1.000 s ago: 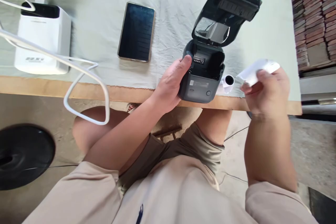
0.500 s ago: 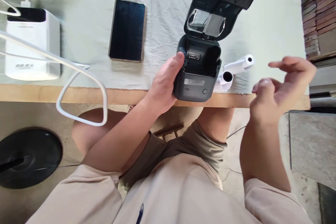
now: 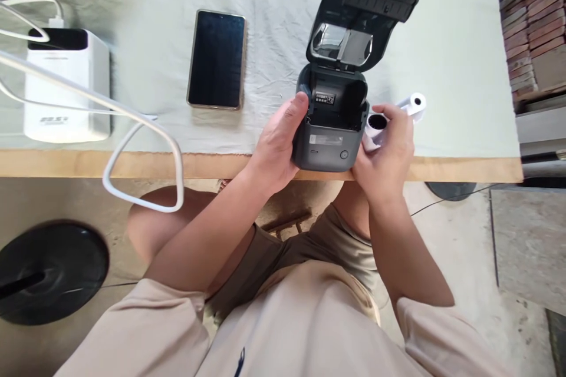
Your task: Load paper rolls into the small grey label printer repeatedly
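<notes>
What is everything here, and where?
Boxy plastic device with raised lid: one, dark grey, centre
Cylindrical rolls: two, white, right of the device
Flat rectangular phone or tablet: one, black with light rim, left of the device
Upright block-shaped plastic unit: one, white with black top, far left
Looping cables: at least two, white, left side
Table with wooden edge: one, light brown, before the person
Wrinkled cloth: one, pale grey-green, over the table
Round objects: three, black, upper left, lower-left floor, right floor
Stacked bricks: many, reddish, right edge
Shirt: one, beige, bottom
Shorts: one, brown, bottom centre
Left hand: one, bare, holding the device
Right hand: one, bare, curled at the nearer roll, grip unclear
</notes>
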Action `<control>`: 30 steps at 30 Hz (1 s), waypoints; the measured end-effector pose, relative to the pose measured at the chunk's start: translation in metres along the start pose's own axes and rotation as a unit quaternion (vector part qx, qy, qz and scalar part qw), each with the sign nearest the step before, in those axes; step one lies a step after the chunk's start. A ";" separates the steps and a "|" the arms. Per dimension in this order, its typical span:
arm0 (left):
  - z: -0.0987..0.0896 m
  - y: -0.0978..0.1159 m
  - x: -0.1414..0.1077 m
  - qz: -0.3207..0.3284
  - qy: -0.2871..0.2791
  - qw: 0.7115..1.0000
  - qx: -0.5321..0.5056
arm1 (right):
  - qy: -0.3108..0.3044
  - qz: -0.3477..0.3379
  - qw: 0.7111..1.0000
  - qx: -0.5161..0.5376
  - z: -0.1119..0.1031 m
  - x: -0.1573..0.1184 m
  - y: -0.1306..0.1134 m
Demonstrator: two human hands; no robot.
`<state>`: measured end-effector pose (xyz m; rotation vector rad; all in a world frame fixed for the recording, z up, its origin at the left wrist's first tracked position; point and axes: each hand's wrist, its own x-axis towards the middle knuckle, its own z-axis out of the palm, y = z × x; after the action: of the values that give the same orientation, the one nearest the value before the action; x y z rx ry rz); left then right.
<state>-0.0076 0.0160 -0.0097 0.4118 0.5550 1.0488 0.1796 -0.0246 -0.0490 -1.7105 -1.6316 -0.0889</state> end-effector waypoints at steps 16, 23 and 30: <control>-0.010 -0.003 0.006 0.007 -0.008 0.999 0.031 | -0.077 -0.156 0.972 0.158 -0.070 0.074 -0.052; -0.007 -0.005 0.004 0.022 0.001 0.999 0.031 | -0.178 -0.243 0.951 -0.068 -0.053 0.098 -0.052; -0.008 -0.001 0.003 0.003 -0.016 1.000 0.010 | -0.123 -0.280 0.952 -0.011 -0.060 0.069 -0.069</control>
<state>-0.0109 0.0184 -0.0171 0.4469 0.5357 1.0419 0.1580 -0.0073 0.0625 -1.2610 -2.2742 -0.1710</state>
